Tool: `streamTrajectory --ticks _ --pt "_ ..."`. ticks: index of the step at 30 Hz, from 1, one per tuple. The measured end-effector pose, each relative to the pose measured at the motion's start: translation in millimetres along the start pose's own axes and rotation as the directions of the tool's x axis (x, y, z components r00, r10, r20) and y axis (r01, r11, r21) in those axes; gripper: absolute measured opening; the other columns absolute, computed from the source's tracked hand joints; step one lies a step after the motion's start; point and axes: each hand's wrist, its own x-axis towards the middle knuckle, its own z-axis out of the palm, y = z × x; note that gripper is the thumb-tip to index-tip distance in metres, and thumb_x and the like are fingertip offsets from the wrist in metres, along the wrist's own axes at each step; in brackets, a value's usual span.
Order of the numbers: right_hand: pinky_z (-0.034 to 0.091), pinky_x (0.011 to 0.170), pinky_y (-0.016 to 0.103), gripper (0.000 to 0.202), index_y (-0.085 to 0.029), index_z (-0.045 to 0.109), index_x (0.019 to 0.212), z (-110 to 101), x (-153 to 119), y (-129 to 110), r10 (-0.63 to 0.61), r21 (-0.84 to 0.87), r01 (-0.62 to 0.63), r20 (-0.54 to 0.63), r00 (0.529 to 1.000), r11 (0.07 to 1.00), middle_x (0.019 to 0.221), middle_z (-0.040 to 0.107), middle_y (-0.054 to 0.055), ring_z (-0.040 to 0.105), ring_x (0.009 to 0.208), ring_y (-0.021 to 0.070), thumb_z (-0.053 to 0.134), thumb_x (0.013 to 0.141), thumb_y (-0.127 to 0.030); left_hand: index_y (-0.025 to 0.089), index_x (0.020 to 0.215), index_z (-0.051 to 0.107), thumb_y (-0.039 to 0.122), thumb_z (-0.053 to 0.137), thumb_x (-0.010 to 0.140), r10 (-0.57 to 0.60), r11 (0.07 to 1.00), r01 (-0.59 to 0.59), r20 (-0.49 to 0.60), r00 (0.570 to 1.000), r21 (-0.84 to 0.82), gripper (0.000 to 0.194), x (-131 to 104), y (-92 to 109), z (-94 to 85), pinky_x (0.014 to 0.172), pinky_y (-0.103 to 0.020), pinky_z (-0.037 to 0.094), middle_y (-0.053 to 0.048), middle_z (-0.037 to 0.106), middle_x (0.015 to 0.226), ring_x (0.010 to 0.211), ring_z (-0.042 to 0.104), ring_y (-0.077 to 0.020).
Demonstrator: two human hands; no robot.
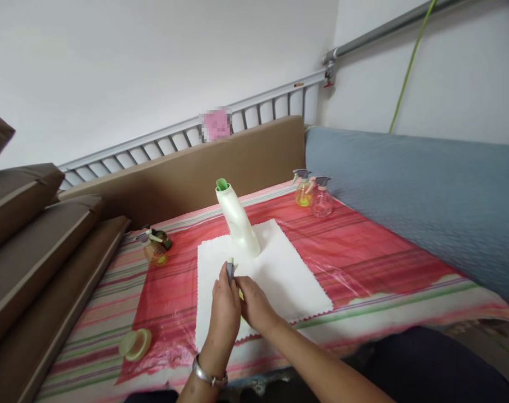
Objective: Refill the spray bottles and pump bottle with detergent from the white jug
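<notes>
A small spray bottle (230, 271) is between my two hands, its grey trigger top and pale nozzle poking up above the fingers. My left hand (225, 302) is wrapped around its upper part. Closed against its right side is my right hand (257, 305), with a bit of yellow showing between the hands; most of the bottle is hidden. Just beyond them, a tall pale green-white bottle (237, 221) without a cap stands on a white sheet (290, 268) with scalloped edges, its green inner neck visible.
Two spray bottles, one yellow-tinted (304, 196) and one pink (322, 201), stand at the back right. Another spray bottle (154, 253) and a dark one (164, 239) are at left. A pale green round cap (137, 344) lies front left on the striped cloth (170, 296). Brown cushions (40, 257) line the left.
</notes>
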Motion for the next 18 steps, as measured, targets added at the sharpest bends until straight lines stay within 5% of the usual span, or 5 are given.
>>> streamTrajectory --ticks 12,18 --pt "0.036 0.067 0.029 0.01 -0.019 0.055 0.073 3 0 -8 0.072 -0.07 -0.077 -0.077 0.994 0.995 0.074 0.062 0.005 0.054 0.074 0.0194 0.048 0.08 -0.016 0.012 0.133 0.037 0.018 0.035 0.088 0.02 1.0 -0.02 -0.005 1.0 -0.023 0.045 0 0 0.2 0.099 -0.046 0.039 -0.019 0.055 0.127 0.117 0.053 -0.0264" --pt "0.042 0.072 0.033 0.012 -0.018 0.058 0.087 5 2 2 0.123 0.049 -0.119 -0.077 0.989 0.992 0.083 0.065 0.008 0.059 0.081 0.0234 0.052 0.079 -0.022 0.017 0.139 0.028 0.03 0.04 0.091 0.075 0.959 -0.05 0.081 0.994 -0.278 0.051 -6 -13 -8.6 0.108 -0.043 0.03 -0.015 0.042 0.141 0.13 0.04 -0.022"
